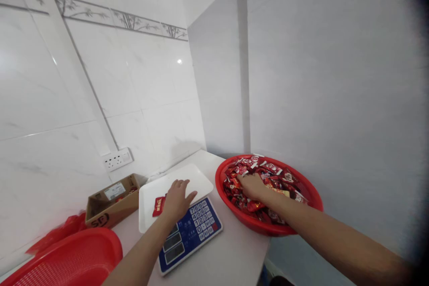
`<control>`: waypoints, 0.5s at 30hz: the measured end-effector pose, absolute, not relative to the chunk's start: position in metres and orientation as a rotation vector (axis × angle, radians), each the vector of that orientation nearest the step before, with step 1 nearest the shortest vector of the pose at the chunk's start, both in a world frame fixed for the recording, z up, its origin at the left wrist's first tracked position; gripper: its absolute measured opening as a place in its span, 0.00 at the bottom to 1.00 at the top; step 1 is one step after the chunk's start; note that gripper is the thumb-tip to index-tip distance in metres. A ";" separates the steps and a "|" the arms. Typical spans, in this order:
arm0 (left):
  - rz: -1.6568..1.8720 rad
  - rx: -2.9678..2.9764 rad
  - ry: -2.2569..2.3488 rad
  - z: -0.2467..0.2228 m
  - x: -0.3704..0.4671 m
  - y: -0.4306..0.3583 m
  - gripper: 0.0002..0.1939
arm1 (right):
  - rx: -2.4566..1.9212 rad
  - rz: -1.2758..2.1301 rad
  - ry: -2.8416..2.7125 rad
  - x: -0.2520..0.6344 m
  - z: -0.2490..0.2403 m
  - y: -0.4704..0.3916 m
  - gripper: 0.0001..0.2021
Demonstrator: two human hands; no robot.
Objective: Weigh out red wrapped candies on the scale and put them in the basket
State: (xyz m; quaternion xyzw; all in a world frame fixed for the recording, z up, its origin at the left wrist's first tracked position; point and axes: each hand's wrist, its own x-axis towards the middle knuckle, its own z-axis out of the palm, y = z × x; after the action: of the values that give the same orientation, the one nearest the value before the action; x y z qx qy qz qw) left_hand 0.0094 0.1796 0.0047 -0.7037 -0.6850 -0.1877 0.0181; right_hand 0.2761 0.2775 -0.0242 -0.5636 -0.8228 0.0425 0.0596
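My left hand (177,201) is over the white tray (197,178) of a digital scale, fingers stretched out and thumb apart. Beside it, on the tray, lies a red wrapped candy (158,206), its right end close to my hand. The scale's blue keypad panel (187,232) faces me, partly behind my left forearm. My right hand (254,187) reaches into a red plastic basket (219,178) heaped with wrapped candies (271,168), mostly red. Its fingertips are down among the wrappers and largely hidden, so whether they grip one does not show.
An open cardboard box (114,212) with a few wrapped items stands left of the scale. Another red basket (90,250) is at the lower left, near a red plastic bag (60,232). Walls close off the white table (234,254) behind and right; a socket (117,159) is above the box.
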 end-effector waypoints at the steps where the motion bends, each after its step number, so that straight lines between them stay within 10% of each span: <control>1: -0.618 -2.219 -2.111 0.004 0.016 0.179 0.26 | -1.700 0.140 -2.485 0.278 -0.022 0.279 0.21; 15: -1.238 -2.732 -1.911 0.014 0.098 0.198 0.30 | -1.174 0.629 -2.450 0.321 0.037 0.268 0.14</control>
State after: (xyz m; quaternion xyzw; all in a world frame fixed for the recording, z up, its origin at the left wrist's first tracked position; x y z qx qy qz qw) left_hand 0.0977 0.1975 0.0138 -0.7517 -0.5258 -0.3407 -0.2060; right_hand 0.3206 0.2679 0.0368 -0.4144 -0.8650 0.2220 0.1756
